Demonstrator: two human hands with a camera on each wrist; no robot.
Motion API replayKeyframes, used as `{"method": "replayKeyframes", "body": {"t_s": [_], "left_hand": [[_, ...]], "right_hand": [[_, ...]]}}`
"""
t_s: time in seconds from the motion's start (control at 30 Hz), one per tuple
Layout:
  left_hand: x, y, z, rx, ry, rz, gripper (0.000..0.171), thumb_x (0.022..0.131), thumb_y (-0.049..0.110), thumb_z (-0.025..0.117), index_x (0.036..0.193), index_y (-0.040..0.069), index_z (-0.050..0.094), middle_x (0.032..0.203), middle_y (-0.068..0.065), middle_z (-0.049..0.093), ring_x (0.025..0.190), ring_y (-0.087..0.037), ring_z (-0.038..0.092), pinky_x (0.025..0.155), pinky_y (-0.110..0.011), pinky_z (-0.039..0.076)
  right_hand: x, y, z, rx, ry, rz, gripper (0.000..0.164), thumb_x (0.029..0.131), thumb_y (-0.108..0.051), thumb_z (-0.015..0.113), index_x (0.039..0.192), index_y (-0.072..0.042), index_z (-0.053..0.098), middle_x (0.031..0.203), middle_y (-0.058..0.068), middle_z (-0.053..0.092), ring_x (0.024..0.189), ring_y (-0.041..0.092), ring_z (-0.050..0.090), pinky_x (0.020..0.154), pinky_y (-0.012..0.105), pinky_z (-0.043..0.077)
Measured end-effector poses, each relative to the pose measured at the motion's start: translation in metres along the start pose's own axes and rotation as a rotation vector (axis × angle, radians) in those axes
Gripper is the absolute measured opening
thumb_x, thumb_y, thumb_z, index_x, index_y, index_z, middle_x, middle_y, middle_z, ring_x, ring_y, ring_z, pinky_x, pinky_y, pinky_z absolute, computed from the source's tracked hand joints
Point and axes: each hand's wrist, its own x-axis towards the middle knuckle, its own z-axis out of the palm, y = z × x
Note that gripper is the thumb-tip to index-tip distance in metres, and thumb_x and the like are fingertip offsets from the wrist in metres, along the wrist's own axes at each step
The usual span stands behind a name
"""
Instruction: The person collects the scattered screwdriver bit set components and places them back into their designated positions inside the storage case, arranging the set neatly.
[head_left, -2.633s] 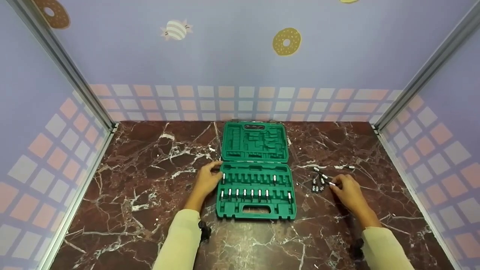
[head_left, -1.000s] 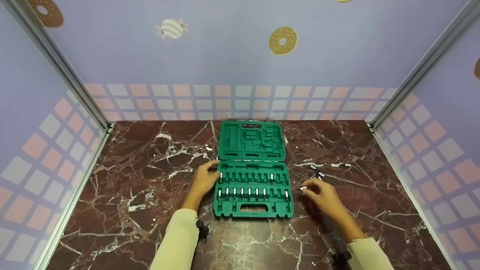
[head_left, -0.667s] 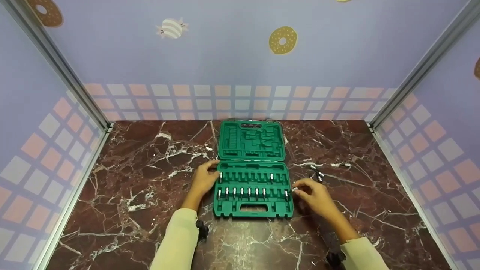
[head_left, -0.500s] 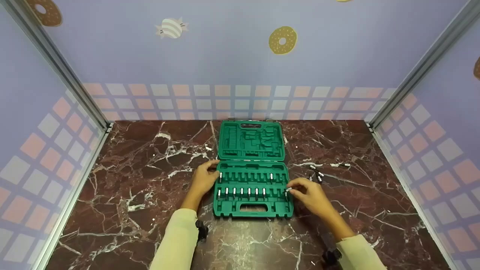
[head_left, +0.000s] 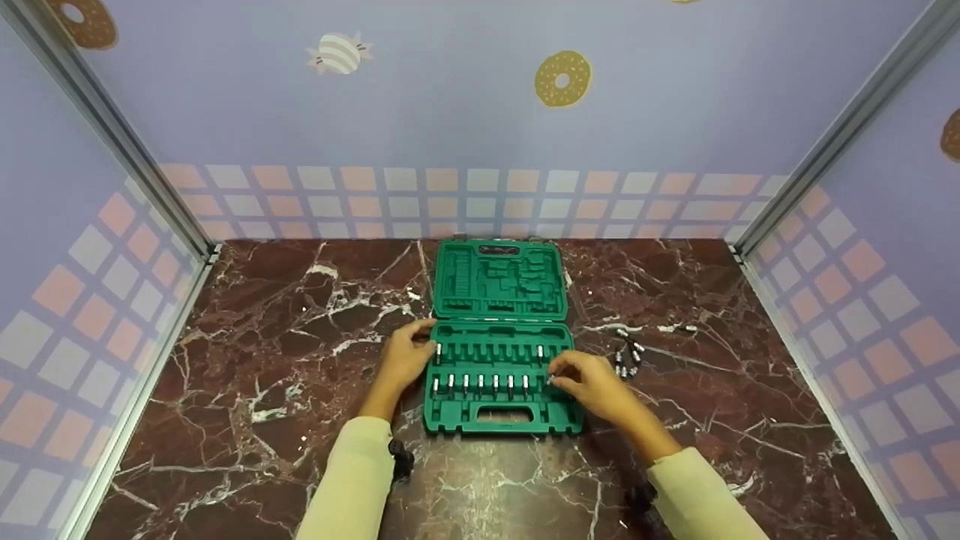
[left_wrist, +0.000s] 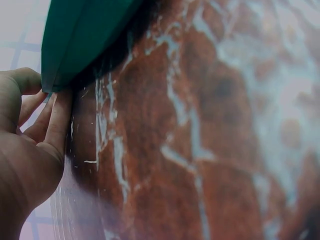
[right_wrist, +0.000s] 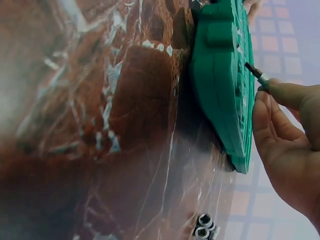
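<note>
A green plastic tool case (head_left: 450, 417) lies unfolded on the table, its moulded lid half at the back. My left hand (head_left: 403, 361) holds the case's left edge, thumb against the rim; in the left wrist view its fingers (left_wrist: 56, 122) lie along the side. Several bit sockets (head_left: 481, 385) stand in the front row of slots, and two in the back row. Over the right part of the front row, my right hand (head_left: 596, 384) pinches a bit socket (right_wrist: 259, 75) with a silver base and dark tip. That hand covers the row's right end.
Right of the case, several loose bit sockets (head_left: 634, 348) lie in a small cluster on the marbled table (head_left: 300, 420). A single bit socket (head_left: 686, 328) lies farther right. Patterned panels (head_left: 480, 112) enclose the table at the back and sides.
My right hand picked up a bit socket from the loose cluster and carried it left, over the case's right edge to above the front row. The left hand stays at the case edge.
</note>
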Motion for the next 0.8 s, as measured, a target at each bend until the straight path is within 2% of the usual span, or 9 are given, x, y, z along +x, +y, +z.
{"method": "replayKeyframes", "body": {"t_s": [0.23, 0.47, 0.6, 0.8], "left_hand": [[0.000, 0.002, 0.000, -0.007, -0.002, -0.008, 0.041, 0.093, 0.007, 0.068, 0.134, 0.013, 0.069, 0.124, -0.013, 0.071, 0.102, -0.027, 0.071, 0.091, -0.044, 0.057], [-0.002, 0.002, 0.001, -0.005, -0.011, -0.017, 0.041, 0.094, 0.009, 0.068, 0.135, 0.015, 0.069, 0.125, -0.011, 0.071, 0.104, -0.027, 0.070, 0.091, -0.045, 0.056], [-0.002, 0.002, 0.000, -0.007, -0.012, -0.005, 0.041, 0.094, 0.008, 0.067, 0.135, 0.014, 0.069, 0.125, -0.011, 0.071, 0.104, -0.027, 0.070, 0.091, -0.046, 0.056], [-0.001, 0.001, 0.000, -0.009, -0.006, -0.015, 0.041, 0.094, 0.008, 0.067, 0.135, 0.015, 0.069, 0.124, -0.011, 0.070, 0.103, -0.027, 0.070, 0.091, -0.044, 0.057]], "right_hand": [[0.007, -0.005, 0.009, -0.103, -0.041, -0.013, 0.008, 0.092, -0.009, 0.076, 0.099, -0.009, 0.076, 0.099, 0.005, 0.075, 0.084, 0.017, 0.071, 0.072, 0.030, 0.059], [0.012, -0.006, 0.019, -0.195, 0.017, -0.084, 0.005, 0.087, -0.007, 0.080, 0.091, -0.009, 0.077, 0.089, 0.006, 0.070, 0.077, 0.019, 0.066, 0.067, 0.030, 0.057], [0.013, -0.006, 0.022, -0.205, 0.042, -0.071, 0.006, 0.085, -0.006, 0.082, 0.087, -0.009, 0.077, 0.087, 0.005, 0.068, 0.077, 0.019, 0.066, 0.068, 0.029, 0.057], [0.016, -0.009, 0.022, -0.183, 0.040, -0.023, 0.010, 0.084, -0.004, 0.082, 0.090, -0.006, 0.074, 0.088, 0.007, 0.064, 0.079, 0.022, 0.067, 0.070, 0.032, 0.059]]}}
